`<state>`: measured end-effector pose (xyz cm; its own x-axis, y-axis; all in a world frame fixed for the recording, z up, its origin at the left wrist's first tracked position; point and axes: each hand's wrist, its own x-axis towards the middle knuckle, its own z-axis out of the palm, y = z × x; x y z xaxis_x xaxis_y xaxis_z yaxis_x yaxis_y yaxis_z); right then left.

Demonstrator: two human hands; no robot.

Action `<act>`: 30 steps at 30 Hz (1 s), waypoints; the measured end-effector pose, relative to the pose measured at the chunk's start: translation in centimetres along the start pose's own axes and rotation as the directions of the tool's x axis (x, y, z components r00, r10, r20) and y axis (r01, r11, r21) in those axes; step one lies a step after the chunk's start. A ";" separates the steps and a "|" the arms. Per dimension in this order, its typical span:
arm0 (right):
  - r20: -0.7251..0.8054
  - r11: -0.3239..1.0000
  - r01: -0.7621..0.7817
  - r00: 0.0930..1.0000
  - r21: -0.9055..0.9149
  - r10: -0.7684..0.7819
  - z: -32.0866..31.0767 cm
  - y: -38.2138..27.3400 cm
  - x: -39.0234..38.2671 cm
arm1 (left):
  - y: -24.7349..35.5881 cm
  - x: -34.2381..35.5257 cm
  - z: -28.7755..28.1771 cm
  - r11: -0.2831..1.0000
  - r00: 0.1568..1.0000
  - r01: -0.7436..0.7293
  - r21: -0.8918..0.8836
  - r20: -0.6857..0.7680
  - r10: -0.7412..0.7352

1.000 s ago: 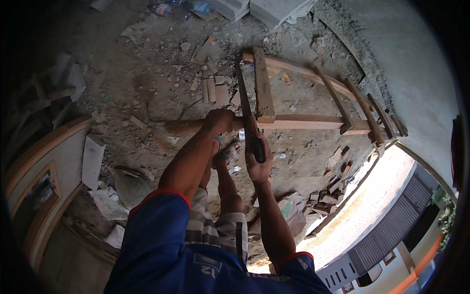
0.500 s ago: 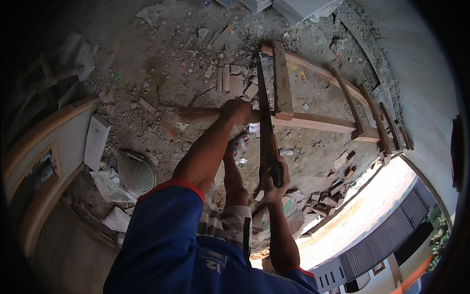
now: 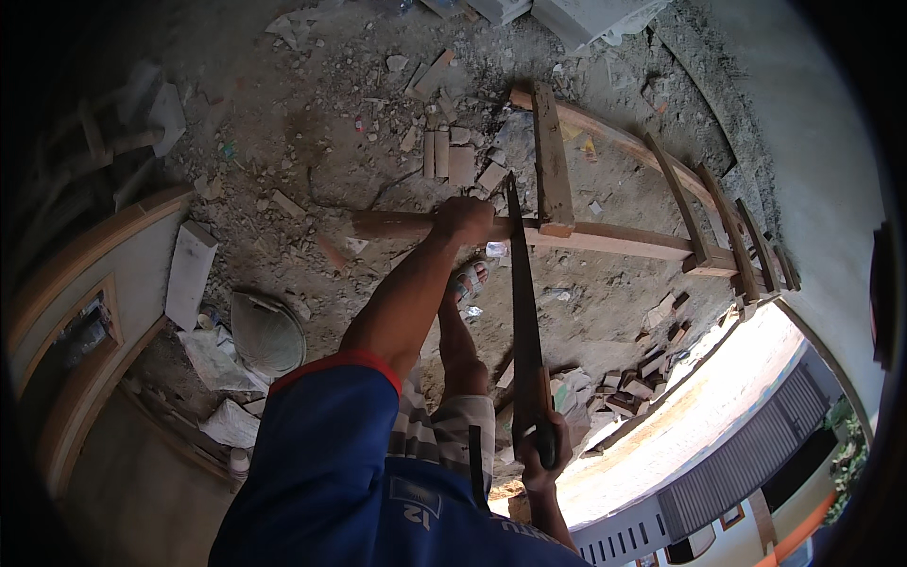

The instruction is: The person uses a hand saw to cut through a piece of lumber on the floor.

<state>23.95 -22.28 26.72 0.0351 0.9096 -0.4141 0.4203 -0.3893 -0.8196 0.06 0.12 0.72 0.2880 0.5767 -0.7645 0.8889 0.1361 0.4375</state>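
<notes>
One handsaw [image 3: 527, 326] across one beam [image 3: 609, 238]

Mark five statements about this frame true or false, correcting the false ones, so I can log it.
1. The right hand grips the black handle of a long, tapered, dark metal handsaw. True.
2. The left hand is on a long brown wooden rail. True.
3. The handsaw's blade is to the left of the left hand. False: it is to the right.
4. The visible foot is bare. False: it wears a pale, strapped sandal.
5. The nearest flat wooden crosspiece is right of the blade. True.
</notes>
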 end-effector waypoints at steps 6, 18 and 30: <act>-0.079 0.990 0.099 0.993 0.097 -0.092 9.3 5.3 17.3 | 0.9 0.6 0.3 0.996 0.996 -0.076 0.048 -0.043 0.078; -0.001 0.996 -0.053 0.999 0.071 0.053 0.9 3.2 0.7 | 0.5 -1.1 -1.0 0.996 0.999 0.028 -0.090 -0.023 -0.030; -0.016 0.985 -0.069 0.997 0.158 0.072 6.1 3.7 14.4 | 1.0 0.5 -0.6 0.998 0.998 -0.058 0.040 0.000 0.058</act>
<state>20.50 -11.53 15.35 0.0797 0.8814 -0.4656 0.2685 -0.4688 -0.8415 0.90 1.01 1.04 0.3394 0.5835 -0.7378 0.8840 0.0702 0.4621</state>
